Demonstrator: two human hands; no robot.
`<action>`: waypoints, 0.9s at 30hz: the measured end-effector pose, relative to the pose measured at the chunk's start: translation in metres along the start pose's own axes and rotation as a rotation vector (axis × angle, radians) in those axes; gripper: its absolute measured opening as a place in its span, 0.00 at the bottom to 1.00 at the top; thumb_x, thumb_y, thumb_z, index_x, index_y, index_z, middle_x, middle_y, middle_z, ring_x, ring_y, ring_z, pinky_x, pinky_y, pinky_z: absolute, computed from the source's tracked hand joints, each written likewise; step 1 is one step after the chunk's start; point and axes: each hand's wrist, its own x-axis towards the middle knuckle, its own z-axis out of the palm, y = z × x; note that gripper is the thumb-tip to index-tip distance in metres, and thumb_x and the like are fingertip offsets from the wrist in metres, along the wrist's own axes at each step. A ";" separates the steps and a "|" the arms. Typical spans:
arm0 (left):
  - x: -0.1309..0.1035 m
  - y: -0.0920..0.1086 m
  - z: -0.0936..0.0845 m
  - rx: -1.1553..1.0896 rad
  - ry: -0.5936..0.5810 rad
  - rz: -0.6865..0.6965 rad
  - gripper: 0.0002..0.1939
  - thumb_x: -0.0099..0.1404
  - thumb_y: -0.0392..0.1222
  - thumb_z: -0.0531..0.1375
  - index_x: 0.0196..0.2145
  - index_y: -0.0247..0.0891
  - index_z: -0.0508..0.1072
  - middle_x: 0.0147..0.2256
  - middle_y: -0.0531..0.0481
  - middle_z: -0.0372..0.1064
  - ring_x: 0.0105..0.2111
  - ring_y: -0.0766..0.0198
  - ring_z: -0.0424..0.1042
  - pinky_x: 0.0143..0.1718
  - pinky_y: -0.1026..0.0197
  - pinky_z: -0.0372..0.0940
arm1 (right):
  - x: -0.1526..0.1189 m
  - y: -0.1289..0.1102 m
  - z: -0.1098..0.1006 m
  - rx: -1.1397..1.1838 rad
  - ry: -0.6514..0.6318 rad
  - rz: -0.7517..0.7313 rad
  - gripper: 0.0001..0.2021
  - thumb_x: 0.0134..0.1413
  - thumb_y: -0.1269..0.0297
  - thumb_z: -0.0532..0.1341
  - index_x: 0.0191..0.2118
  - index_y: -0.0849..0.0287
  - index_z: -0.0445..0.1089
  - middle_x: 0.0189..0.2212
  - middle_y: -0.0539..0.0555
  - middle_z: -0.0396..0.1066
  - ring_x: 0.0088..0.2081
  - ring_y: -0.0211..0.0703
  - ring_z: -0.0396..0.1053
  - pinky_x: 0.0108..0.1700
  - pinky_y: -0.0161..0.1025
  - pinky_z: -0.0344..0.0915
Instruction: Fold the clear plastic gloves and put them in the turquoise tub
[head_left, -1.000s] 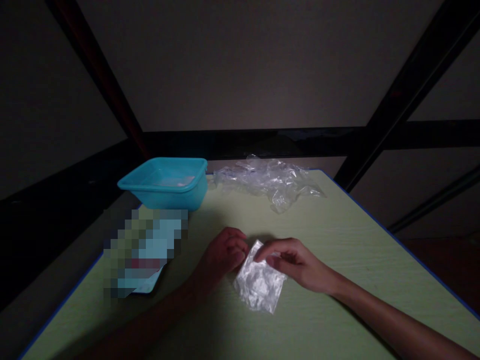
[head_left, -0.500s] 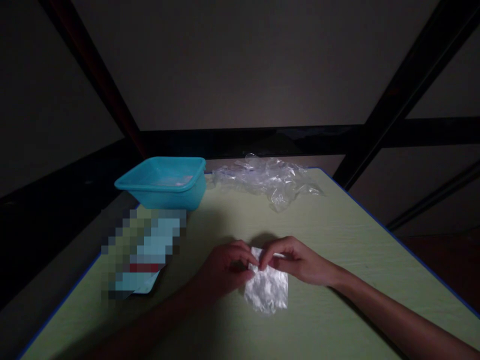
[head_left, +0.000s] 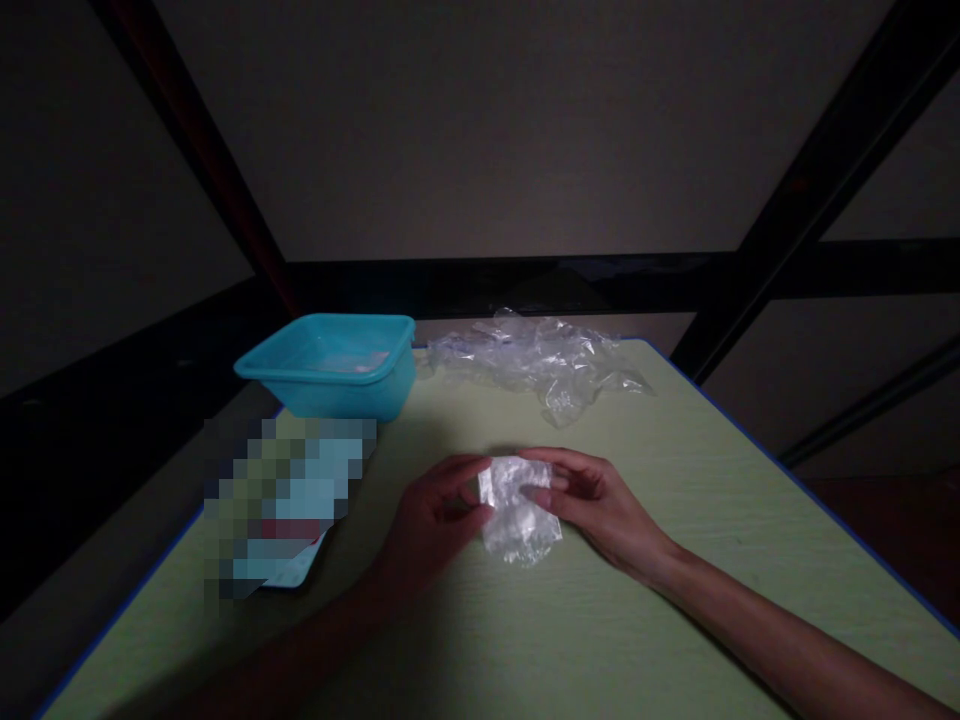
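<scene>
A small, crinkled clear plastic packet [head_left: 523, 520] is held between my two hands, over the middle of the pale green table [head_left: 645, 630]. My left hand [head_left: 439, 510] pinches its left edge between thumb and fingers. On the other side, my right hand [head_left: 600, 500] grips the right edge, its thumb on the front face and the fingers behind. The packet's surface is shiny and wrinkled; whether anything is inside cannot be made out.
A turquoise plastic basin [head_left: 390, 390] stands at the back left corner. Crumpled clear plastic bags [head_left: 540, 365] lie along the back edge. A partly pixelated light blue object [head_left: 315, 500] lies at the left. Behind the table is a dark-framed wall.
The packet has been raised and tilted up toward the camera. My hands have moved apart, from its top edge to its two sides.
</scene>
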 end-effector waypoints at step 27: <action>0.001 -0.003 -0.002 -0.060 -0.029 -0.061 0.12 0.45 0.34 0.65 0.31 0.38 0.80 0.41 0.46 0.73 0.29 0.64 0.71 0.27 0.65 0.68 | -0.006 -0.002 0.007 -0.209 -0.024 -0.061 0.25 0.39 0.72 0.66 0.48 0.53 0.70 0.44 0.53 0.71 0.35 0.38 0.67 0.32 0.34 0.65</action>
